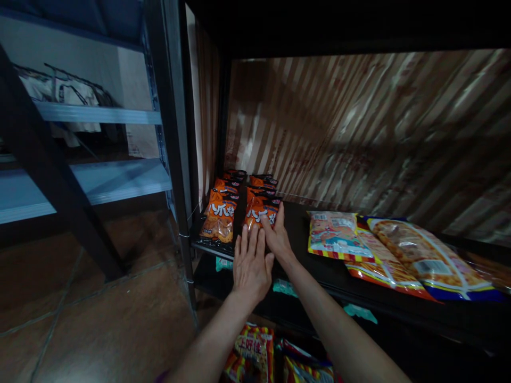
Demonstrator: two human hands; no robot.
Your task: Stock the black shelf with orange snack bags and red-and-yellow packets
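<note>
An orange-and-black snack bag (261, 209) stands upright on the dark shelf, at the front of a short row of similar bags. My left hand (252, 266) is open, its straight fingertips at the lower front of this bag. At the bag's right side is my right hand (280, 239), with fingers stretched along the edge and the thumb over the lower front. It looks to be touching the bag, not wrapped round it. To the left stands a second row of the same orange bags (219, 215).
Larger snack bags (337, 234) lie flat on the shelf to the right, partly overlapping. More bags (255, 348) sit below. A black post (175, 133) bounds the shelf at left, beside a blue rack (120, 181). Striped, crinkled sheeting (339, 133) hangs behind.
</note>
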